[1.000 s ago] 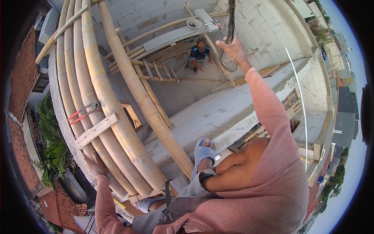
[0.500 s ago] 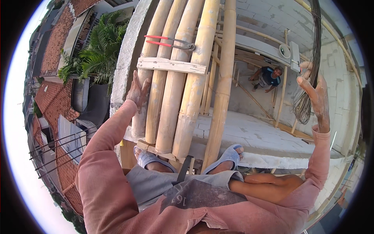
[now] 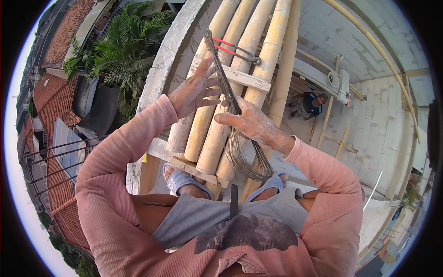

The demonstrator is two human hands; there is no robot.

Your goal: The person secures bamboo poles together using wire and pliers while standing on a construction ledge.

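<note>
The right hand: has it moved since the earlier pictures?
Yes. The right hand has come in from the block wall to the bamboo poles, bringing the wire bundle to the left hand.

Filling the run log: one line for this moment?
left hand: touching wire bundle | right hand: gripping wire bundle | below: bamboo poles, pincers
</note>
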